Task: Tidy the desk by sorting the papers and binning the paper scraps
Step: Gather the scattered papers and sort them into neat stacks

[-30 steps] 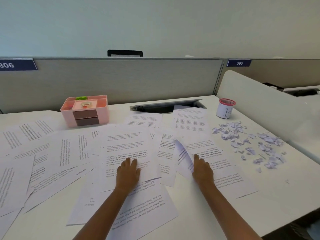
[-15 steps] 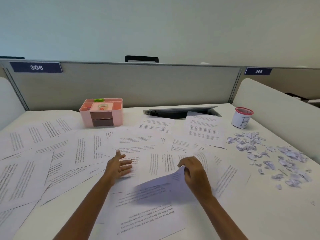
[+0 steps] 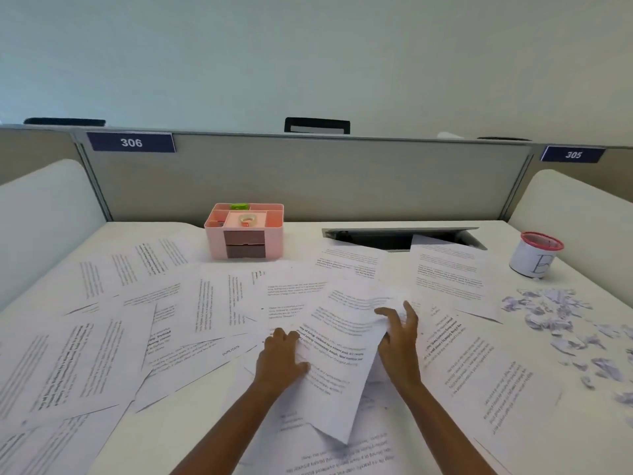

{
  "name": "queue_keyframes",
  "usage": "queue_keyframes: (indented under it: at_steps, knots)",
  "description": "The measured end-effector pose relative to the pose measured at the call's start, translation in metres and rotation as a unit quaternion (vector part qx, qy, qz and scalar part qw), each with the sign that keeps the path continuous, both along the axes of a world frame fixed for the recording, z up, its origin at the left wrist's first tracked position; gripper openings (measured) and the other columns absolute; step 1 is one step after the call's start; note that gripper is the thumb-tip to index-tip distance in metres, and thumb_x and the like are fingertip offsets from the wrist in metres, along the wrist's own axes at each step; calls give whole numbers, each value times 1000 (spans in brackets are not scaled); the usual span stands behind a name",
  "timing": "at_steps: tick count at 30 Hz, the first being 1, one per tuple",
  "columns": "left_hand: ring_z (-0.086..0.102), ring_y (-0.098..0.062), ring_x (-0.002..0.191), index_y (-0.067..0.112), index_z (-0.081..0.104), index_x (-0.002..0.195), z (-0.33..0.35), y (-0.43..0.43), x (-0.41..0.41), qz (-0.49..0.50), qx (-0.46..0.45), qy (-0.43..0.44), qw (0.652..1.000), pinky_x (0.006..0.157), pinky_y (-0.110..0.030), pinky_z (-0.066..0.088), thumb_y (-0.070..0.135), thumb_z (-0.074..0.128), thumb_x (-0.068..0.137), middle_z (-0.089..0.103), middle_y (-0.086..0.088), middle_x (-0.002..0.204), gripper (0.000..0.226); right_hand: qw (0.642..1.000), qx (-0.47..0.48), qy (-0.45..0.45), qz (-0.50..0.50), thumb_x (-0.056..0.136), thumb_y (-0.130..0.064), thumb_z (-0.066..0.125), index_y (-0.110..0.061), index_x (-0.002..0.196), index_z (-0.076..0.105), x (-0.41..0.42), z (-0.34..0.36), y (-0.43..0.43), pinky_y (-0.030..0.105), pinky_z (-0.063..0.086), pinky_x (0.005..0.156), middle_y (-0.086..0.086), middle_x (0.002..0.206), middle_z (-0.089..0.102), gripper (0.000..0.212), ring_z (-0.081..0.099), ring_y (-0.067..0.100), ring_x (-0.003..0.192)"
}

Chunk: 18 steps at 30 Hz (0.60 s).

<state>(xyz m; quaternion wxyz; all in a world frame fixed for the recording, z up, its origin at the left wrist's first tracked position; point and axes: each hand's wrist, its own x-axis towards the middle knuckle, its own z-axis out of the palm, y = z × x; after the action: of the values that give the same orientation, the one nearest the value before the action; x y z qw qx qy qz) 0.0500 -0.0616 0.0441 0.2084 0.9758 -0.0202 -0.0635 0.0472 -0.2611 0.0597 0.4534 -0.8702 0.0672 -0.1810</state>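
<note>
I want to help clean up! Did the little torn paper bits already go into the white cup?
No, the paper scraps lie scattered on the desk in front of the white cup, not inside it.

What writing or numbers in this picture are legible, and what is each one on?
"306": blue sign on the partition, left.
"305": blue sign on the partition, right.
"DUPLICATE": near the edge of a sheet left of the left hand.
A single large letter, perhaps "B": white cup with a red rim.
Body text on the printed sheets: too small and blurred to read.
</note>
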Motion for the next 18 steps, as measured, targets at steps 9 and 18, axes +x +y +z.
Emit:
queue_keyframes:
  at_steps: [9,18]
  knots:
    - [43,-23,122,7,38,131,10,38,23,146,40,-10,988,94,-29,46,38,47,94,38,-13,134,49,979,154,84,-101,100,-24,32,-15,130,45,10,-15,18,35,45,85,10,118,55,34,52,26,103]
    - [45,-26,121,2,47,123,8,40,35,181,-71,19,981,94,-33,44,33,49,93,44,-15,130,43,958,160,234,-54,84,6,55,-13,137,36,21,-4,-1,43,49,91,19,127,54,60,56,33,105]
